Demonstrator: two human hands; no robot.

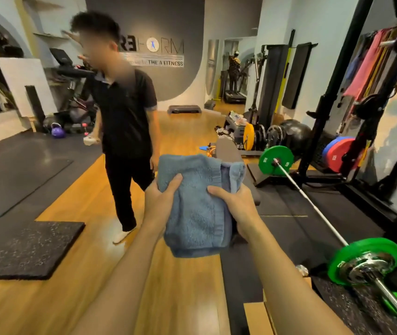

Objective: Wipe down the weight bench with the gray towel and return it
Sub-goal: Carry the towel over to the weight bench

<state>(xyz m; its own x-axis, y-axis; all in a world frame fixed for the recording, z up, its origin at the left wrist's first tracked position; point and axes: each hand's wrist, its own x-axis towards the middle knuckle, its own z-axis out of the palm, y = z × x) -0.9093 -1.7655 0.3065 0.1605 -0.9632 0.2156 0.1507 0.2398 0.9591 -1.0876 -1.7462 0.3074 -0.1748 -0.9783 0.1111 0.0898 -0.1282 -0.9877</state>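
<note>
- The weight bench point(229, 151) is mostly covered by the towel point(197, 209) — only its far end is seen clearly above the cloth.
- The fingers of the left hand point(161, 199) and the right hand point(236, 209) are hidden behind the towel; only the thumbs are shown on its front.
- Both forearms are cut off by the bottom edge.
- The barbell point(313, 209) is cut off at the lower right corner, and its near green plate point(366, 262) is blurred.
- The small pale object point(88, 140) held by the other person point(125, 112) is too small to be identified.
- The wall lettering point(166, 45) is partly hidden behind that person's head — the first letters cannot be read.
</note>
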